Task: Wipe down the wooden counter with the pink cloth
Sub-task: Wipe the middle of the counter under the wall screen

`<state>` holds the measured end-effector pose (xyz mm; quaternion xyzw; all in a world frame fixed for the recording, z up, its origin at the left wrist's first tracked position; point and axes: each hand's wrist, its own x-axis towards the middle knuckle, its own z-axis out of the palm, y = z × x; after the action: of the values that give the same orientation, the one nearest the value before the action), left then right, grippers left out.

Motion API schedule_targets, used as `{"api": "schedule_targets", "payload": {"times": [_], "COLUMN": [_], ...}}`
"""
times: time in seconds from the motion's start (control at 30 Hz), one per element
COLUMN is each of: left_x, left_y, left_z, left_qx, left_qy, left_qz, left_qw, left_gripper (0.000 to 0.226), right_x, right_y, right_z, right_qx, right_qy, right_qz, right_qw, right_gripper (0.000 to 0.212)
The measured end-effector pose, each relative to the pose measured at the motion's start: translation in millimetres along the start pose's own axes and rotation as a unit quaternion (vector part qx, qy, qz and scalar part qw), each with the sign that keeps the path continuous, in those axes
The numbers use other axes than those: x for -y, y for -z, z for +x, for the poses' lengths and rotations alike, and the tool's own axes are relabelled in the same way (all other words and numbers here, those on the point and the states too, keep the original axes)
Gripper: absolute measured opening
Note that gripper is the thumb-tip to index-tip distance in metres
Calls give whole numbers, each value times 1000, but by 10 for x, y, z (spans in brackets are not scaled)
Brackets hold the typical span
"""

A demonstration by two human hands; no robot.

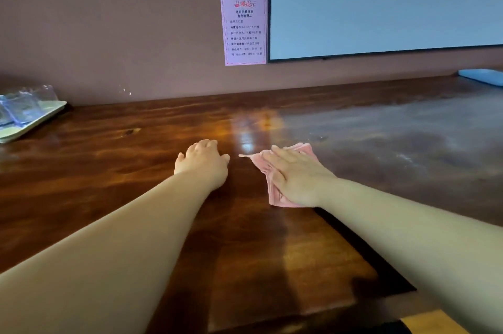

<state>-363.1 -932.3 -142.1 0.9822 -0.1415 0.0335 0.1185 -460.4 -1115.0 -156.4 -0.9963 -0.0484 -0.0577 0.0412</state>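
Head view: both bare forearms reach forward over the counter, seen from above and behind
Pink cloth: a small, crumpled pink fabric cloth point(272, 184) lies on the counter right of centre, mostly covered by the right hand; only its far corner, left edge and near fold show
Right hand: the right hand point(296, 173) lies flat on the cloth, palm down, fingers stretched out and close together, pressing rather than gripping; its thumb side is hidden against the cloth
Left hand: the left hand point(202, 161) rests on the bare wood just beside the cloth, apart from it, fingers curled loosely under, holding nothing; the fingertips are tucked out of sight
Counter: the long, glossy dark-brown wooden counter point(109, 170) runs along the wall; its right half looks dull and grey-streaked, its middle carries a bright glare, and its near edge is partly hidden by the arms
Tray: a pale rectangular tray point(47, 117) at the far left, cut off by the frame edge, bears clear glass tumblers point(23, 109), too blurred to count
Notice: a pink printed paper notice point(245, 29) is stuck to the brown wall; its small text is unreadable
Screen: a large pale dark-framed screen point(381, 1) hangs to the notice's right, cut off at top and right
Blue object: a light-blue flat object point(481, 76) at the far right end, cut off, cannot be identified
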Motion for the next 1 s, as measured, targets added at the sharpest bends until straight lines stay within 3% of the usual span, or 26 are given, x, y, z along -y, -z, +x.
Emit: {"api": "schedule_targets", "payload": {"times": [0.13, 0.33, 0.6, 0.73, 0.77, 0.87, 0.93, 1.0], "left_x": [12, 30, 4, 30, 41, 50, 32, -16], "left_y": [-151, -384, -375, -401, -403, -383, -355, -318], "left_z": [326, 410, 417, 453, 459, 427, 393, 345], "left_qx": [8, 33, 34, 29, 28, 33, 31, 30], "left_qy": [0, 25, 15, 14, 15, 19, 26, 39], "left_qz": [-12, 19, 38, 37, 37, 40, 49, 64], "left_qw": [1000, 999, 999, 999, 999, 998, 998, 997], "left_gripper": [58, 60, 60, 60, 60, 60, 60, 60], "right_x": [-186, -754, -795, -673, -679, -755, -795, -850], "right_y": [-64, -5, -41, -112, -106, 32, 46, -73], "right_z": [-109, 908, 926, 747, 746, 898, 1001, 967], "right_qx": [14, 49, 9, 12, 8, -28, -22, 11], "right_qy": [129, -16, 4, -1, 21, 57, 53, 2], "right_qz": [79, 43, 69, 16, 9, 103, 97, 50], "right_qw": [988, 998, 998, 1000, 1000, 993, 994, 999], "right_gripper": [59, 47, 33, 62, 61, 34, 26, 43]}}
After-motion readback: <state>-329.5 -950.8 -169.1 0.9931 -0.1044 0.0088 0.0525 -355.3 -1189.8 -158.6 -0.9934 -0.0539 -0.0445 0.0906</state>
